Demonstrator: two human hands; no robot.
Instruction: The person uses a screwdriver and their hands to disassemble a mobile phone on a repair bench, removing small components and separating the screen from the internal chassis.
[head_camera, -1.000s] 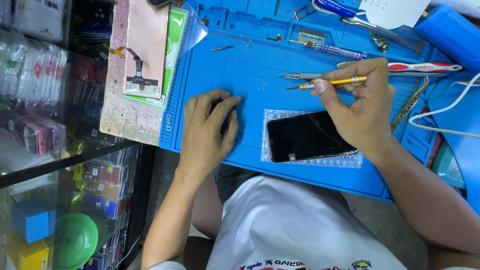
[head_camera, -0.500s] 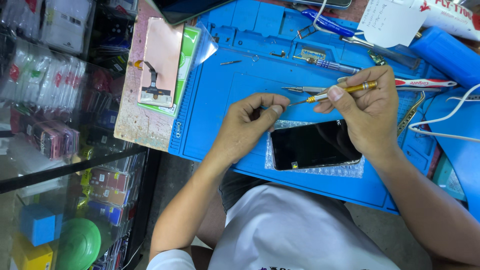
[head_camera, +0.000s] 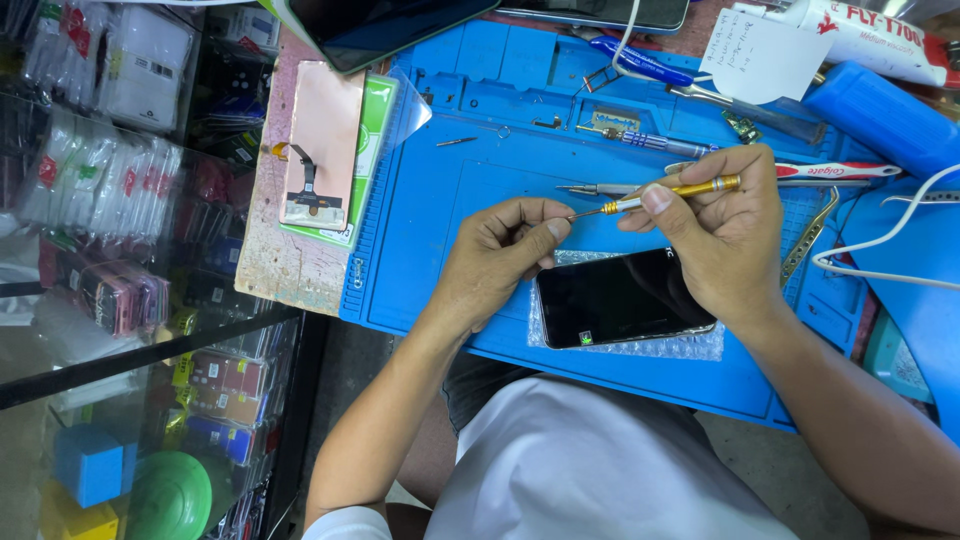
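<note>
The blue silicone work mat (head_camera: 480, 215) is lying across the bench, and everything here is placed against it. A pink spare display panel (head_camera: 318, 140) with its ribbon cable is sitting just off the mat's left edge.

Near the mat's front edge, a dark smartphone (head_camera: 620, 298) is resting face up on a patch of bubble wrap (head_camera: 700, 345). It is looking stiff, smooth and slippery, with glass that would probably crack under a point load, so it is best taken by its long edges rather than the face.

The right hand (head_camera: 725, 235) is hovering over the phone's right end, above the mat's middle, its thumb and forefinger pinching the gold-handled precision screwdriver (head_camera: 660, 196) along the barrel while the other fingers are curling under. The tool is seeming light, thin and rigid, likely to roll if set down; its knurled handle is the sensible place to grip.

The left hand (head_camera: 500, 255) is sitting just left of the phone, fingertips pressed together around the screwdriver's tip; whether something tiny is pinched there, I cannot tell. A pair of tweezers (head_camera: 600, 188) is lying just behind it.
</note>
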